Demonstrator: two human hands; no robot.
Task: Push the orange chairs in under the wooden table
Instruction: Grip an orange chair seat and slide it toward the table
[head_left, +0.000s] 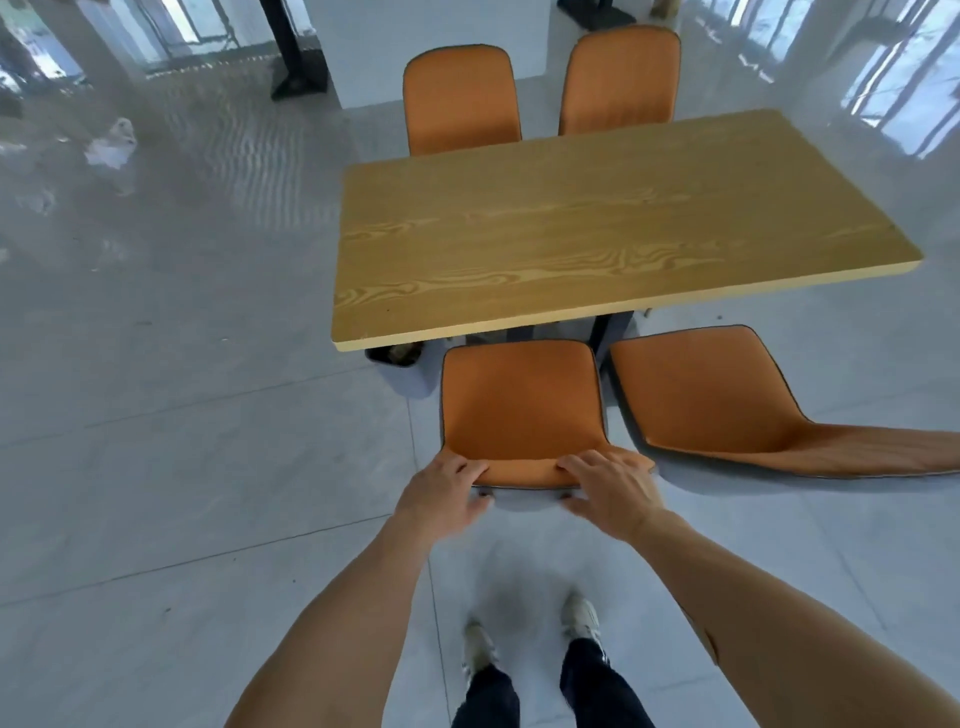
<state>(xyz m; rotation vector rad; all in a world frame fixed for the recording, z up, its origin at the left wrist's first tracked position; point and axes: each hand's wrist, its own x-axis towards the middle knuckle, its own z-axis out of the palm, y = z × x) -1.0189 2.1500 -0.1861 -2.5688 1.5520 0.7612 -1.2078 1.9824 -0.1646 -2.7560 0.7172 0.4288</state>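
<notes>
head view. wooden table: top bare, standing on grey tiled floor. near-left orange chair: seat just short of the table's near edge, not yet under it. left hand: fingers curled over the top of that chair's backrest, thumb behind, gripping its left end. right hand: fingers curled over the same backrest's right end, thumb behind. near-right orange chair: beside the first, angled, also clear of the near edge. far-left orange chair and far-right orange chair: backrests rising behind the far edge. shoes: on floor below the arms.
</notes>
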